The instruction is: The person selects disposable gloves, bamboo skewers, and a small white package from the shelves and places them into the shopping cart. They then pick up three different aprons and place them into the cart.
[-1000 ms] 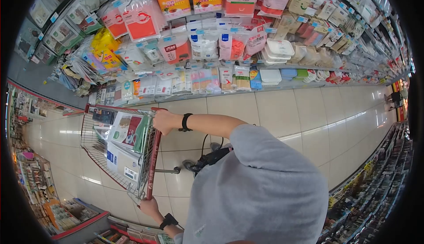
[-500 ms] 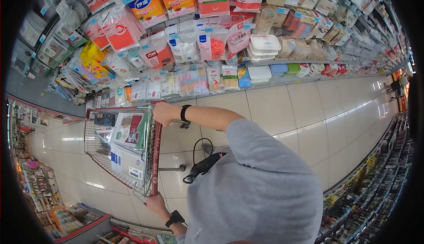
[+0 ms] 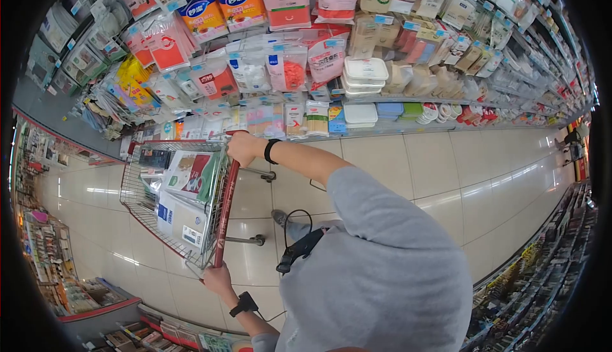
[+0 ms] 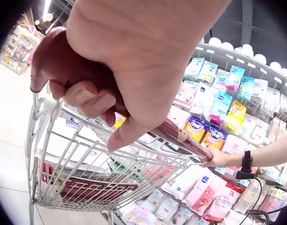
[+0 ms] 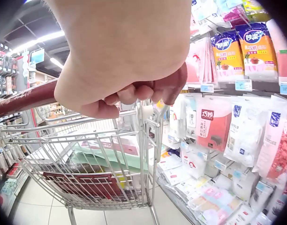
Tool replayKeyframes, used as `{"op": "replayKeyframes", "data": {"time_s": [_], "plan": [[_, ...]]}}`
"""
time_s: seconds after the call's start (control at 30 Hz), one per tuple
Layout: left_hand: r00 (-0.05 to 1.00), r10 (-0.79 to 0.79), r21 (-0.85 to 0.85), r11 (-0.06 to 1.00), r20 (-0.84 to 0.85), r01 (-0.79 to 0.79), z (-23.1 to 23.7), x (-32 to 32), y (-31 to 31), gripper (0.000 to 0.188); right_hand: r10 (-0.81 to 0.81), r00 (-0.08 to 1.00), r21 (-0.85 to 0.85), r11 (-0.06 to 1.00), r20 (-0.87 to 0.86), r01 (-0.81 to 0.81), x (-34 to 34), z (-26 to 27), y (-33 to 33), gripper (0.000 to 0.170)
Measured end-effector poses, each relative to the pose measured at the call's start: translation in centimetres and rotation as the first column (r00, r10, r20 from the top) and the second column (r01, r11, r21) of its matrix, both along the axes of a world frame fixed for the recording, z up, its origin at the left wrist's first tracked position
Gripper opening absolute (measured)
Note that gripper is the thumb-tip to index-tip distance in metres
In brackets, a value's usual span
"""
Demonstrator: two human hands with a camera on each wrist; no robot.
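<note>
A wire shopping cart (image 3: 134,199) with a red handle bar stands in front of me, at the left of the head view. My right hand (image 3: 243,149) grips the bar's end nearest the hanging goods, its fingers wrapped round it in the right wrist view. At the opposite end my left hand (image 3: 218,279) holds the same red bar (image 4: 169,129), fingers curled under it and thumb pointing down along it. Inside the cart lie a white-and-green flat package (image 3: 191,172), a pale flat package with a blue label (image 3: 182,218) and a dark box (image 3: 155,158).
A long shelf wall of bagged goods (image 3: 287,65) runs alongside the cart, with white plastic containers (image 3: 364,75) stacked on it. Another stocked shelf (image 3: 535,275) stands at the lower right. Pale floor tiles (image 3: 376,161) stretch between. A low display (image 3: 95,298) borders the lower left.
The shelf goods have shifted left in the head view. The cart and both hands sit slightly higher, nearer the shelf wall. Both hands keep their hold on the bar.
</note>
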State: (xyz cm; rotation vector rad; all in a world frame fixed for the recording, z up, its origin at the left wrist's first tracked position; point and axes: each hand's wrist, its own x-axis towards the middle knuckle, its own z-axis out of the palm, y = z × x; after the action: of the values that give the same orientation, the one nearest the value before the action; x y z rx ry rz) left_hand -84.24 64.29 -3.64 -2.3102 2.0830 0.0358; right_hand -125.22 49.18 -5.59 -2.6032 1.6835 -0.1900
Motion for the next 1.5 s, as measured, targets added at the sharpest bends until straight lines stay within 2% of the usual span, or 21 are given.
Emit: {"op": "replayKeyframes", "data": {"time_s": [0.07,0.3,0.4,0.6,0.67,0.83,0.9,1.0,1.07,1.13,1.2,1.27,1.3,1.47,1.5], "plan": [[0.999,-0.004,-0.035,0.999,0.034,0.005,-0.4,-0.9,1.7,0.036,-0.011,1.000,0.037,0.999,-0.010,0.011,-0.9,0.3,2.1,0.023],[0.998,0.002,0.018,1.000,0.059,-0.003,-0.2,-5.2,9.2,0.032,0.008,1.000,0.047,0.999,-0.004,-0.008,-5.1,-0.9,9.4,0.022],[0.996,-0.024,-0.016,1.000,0.088,0.025,0.0,-6.9,12.1,0.029,0.022,0.999,-0.007,1.000,0.039,-0.022,-6.7,-1.6,12.2,0.021],[0.992,0.014,0.057,0.998,0.124,-0.021,0.9,-10.5,16.1,0.028,0.031,0.999,-0.006,1.000,0.039,-0.030,-9.2,-1.8,16.2,0.020],[0.992,0.005,0.040,0.999,0.122,-0.010,0.3,-11.0,17.0,0.028,0.029,0.996,-0.019,0.999,0.088,-0.028,-10.0,-1.9,17.1,0.020],[0.991,0.004,0.003,1.000,0.134,-0.004,-1.9,-11.5,18.7,0.028,0.045,0.995,-0.060,0.997,0.084,-0.040,-11.7,-2.2,18.8,0.021],[0.994,0.054,0.069,0.996,0.092,-0.060,-2.5,-11.8,19.3,0.027,0.056,0.994,-0.079,0.996,0.098,-0.048,-12.5,-2.2,19.5,0.022],[0.997,0.058,0.040,0.997,0.060,-0.061,-3.3,-12.5,20.3,0.027,0.066,0.993,-0.065,0.996,0.102,-0.060,-13.5,-2.1,20.2,0.021],[0.997,0.067,0.009,0.998,0.036,-0.068,-2.9,-13.7,21.2,0.026,0.075,0.993,-0.062,0.996,0.089,-0.069,-14.2,-2.9,20.5,0.021],[0.995,0.089,0.050,0.995,0.046,-0.091,-2.9,-14.8,21.9,0.025,0.077,0.992,-0.066,0.995,0.102,-0.070,-14.9,-3.4,20.8,0.020],[0.997,0.074,-0.007,0.997,0.012,-0.074,-3.5,-15.5,22.5,0.024,0.099,0.991,-0.056,0.994,0.093,-0.094,-15.6,-3.2,21.3,0.020],[0.993,0.114,-0.023,0.993,0.033,-0.113,-2.2,-17.5,23.7,0.024,0.105,0.985,-0.085,0.992,0.138,-0.094,-16.5,-3.2,21.9,0.020],[0.994,0.086,-0.056,0.995,0.069,-0.083,-2.9,-17.4,24.1,0.023,0.116,0.984,-0.059,0.992,0.139,-0.108,-17.1,-2.9,22.3,0.019],[0.972,0.236,-0.088,0.968,-0.002,-0.235,-2.4,-20.8,26.3,0.022,0.170,0.975,-0.042,0.985,0.141,-0.166,-19.2,-3.1,23.4,0.021],[0.983,0.181,-0.097,0.979,0.010,-0.179,-2.4,-21.0,26.6,0.022,0.163,0.976,-0.032,0.987,0.145,-0.160,-19.6,-3.0,23.7,0.020]]}}
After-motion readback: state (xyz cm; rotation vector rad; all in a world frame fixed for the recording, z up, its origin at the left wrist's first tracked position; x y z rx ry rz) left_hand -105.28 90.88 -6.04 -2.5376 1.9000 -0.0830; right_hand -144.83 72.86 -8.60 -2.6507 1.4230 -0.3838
